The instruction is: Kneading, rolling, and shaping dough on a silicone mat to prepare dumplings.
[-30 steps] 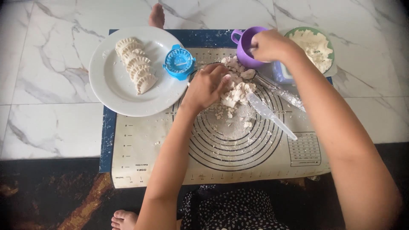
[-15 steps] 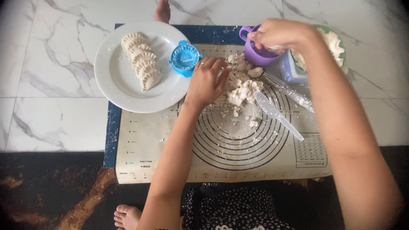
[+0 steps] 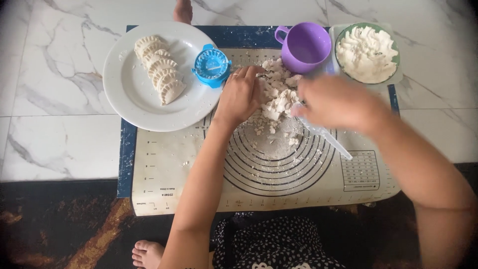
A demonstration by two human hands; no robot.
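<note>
Dough scraps sit heaped near the mat's far edge, below the purple cup. I see my left hand touching them, fingers together; my right hand is blurred, fingers unreadable.

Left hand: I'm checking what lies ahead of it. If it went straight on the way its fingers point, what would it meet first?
Probably the dough scraps; the left hand already touches them.
</note>
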